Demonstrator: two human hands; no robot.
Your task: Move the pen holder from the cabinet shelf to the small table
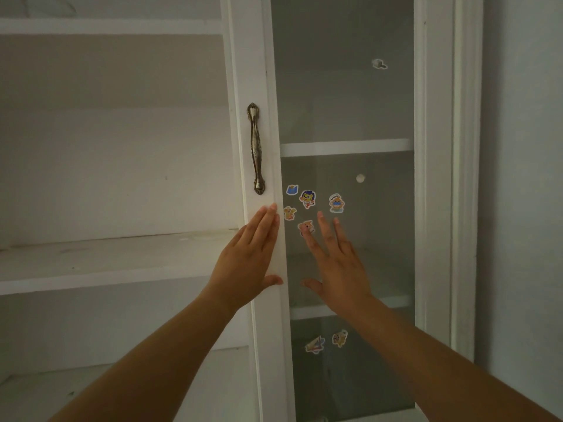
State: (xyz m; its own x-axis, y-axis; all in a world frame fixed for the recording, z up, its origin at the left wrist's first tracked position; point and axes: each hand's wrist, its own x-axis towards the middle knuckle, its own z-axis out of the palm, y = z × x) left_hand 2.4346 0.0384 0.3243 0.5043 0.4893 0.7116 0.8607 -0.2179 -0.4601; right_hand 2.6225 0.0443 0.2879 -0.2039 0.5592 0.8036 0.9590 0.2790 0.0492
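We are facing a white cabinet (122, 263) with a glass door (347, 117) on its right half. The only writing we can find is on one cartoon sticker (336, 203), a small banner above a figure in blue, and its letters are too small for us to read. More stickers (307, 198) are scattered on the glass around it, and two sit lower down (315, 345); none shows a brand we can make out.

Our left hand (248, 257) lies flat with the fingers pressed together against the white door frame (259, 71), just below the bronze-coloured handle (256, 149), with the thumb hooked round the frame's inner edge beside the glass. Our right hand (338, 263) is spread wide, fingers apart and holding nothing, in front of the pane just beside the stickers; whether its fingertips touch the glass we cannot tell.

To the left of the frame the cabinet is open. The shelf (106, 257) there runs from the left edge of view up to the frame, and its front lip is thick and pale, with some dust or marks on the surface. Above it is tall free space up to the next shelf board (106, 25), and below it another open bay. Behind the glass we see further shelf boards (344, 147). A grey wall (524, 178) stands beyond the right door moulding.

The pen holder and the small table are not in view.
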